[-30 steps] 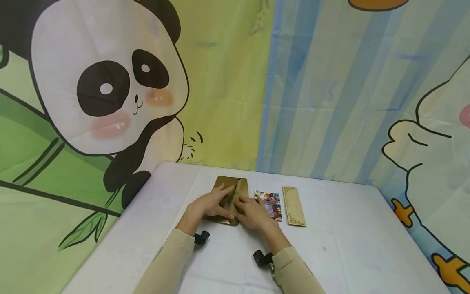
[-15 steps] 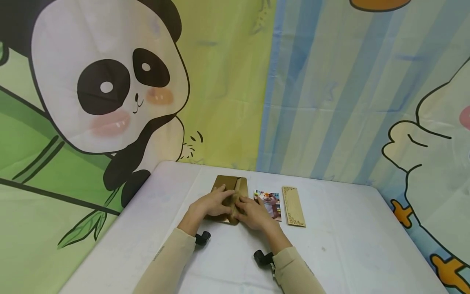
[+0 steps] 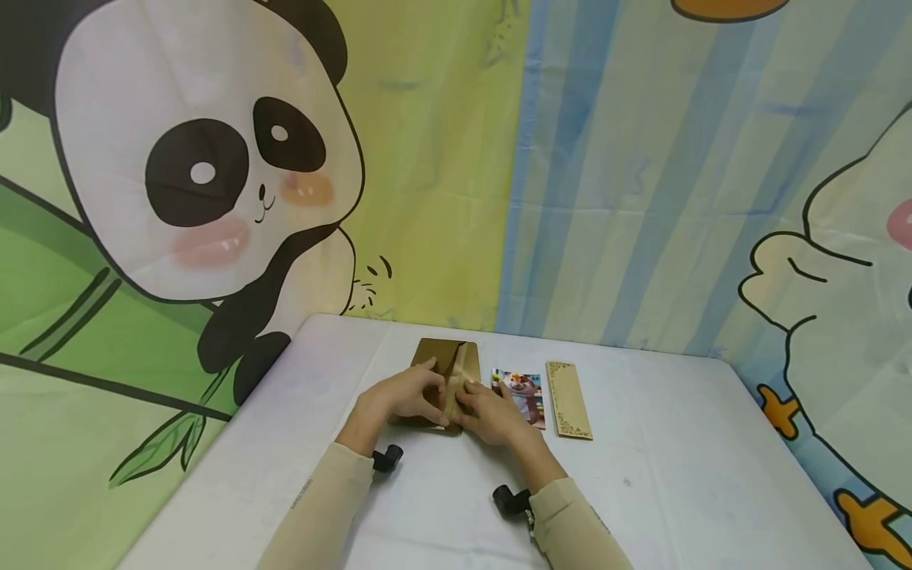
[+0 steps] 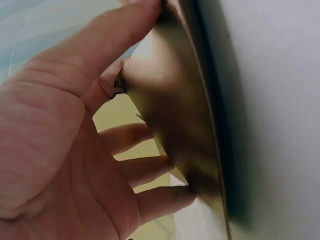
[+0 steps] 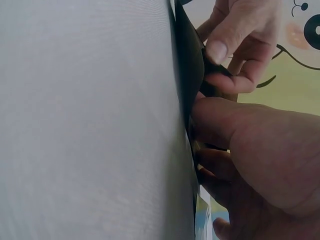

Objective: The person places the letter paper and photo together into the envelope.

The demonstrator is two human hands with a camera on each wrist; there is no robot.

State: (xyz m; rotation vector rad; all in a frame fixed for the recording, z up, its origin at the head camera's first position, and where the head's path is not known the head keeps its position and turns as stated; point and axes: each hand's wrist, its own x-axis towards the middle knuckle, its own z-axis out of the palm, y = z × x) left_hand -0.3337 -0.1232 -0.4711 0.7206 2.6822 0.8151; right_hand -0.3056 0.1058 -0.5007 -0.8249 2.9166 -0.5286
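Note:
A gold-brown folded paper (image 3: 436, 348), flat and envelope-like, lies on the white table with a lighter strip along its right part. My left hand (image 3: 409, 392) pinches a raised layer of it between thumb and forefinger, as the right wrist view also shows. In the left wrist view the layer's gold face (image 4: 175, 110) bends up beside the spread lower fingers. My right hand (image 3: 492, 412) rests on the paper's right part, fingertips and thumb touching it. Under that hand's right side is a small picture card (image 3: 530, 388) with a cartoon animal, partly covered.
To the right of the picture card lies a narrow tan card (image 3: 570, 400) with ornate corners. The white table (image 3: 684, 459) extends around them. Behind it hangs a cloth backdrop (image 3: 427, 198) with a printed panda.
My left thumb and forefinger have closed into a pinch and drawn slightly left, lifting the paper's layer. The right hand stays almost where it was.

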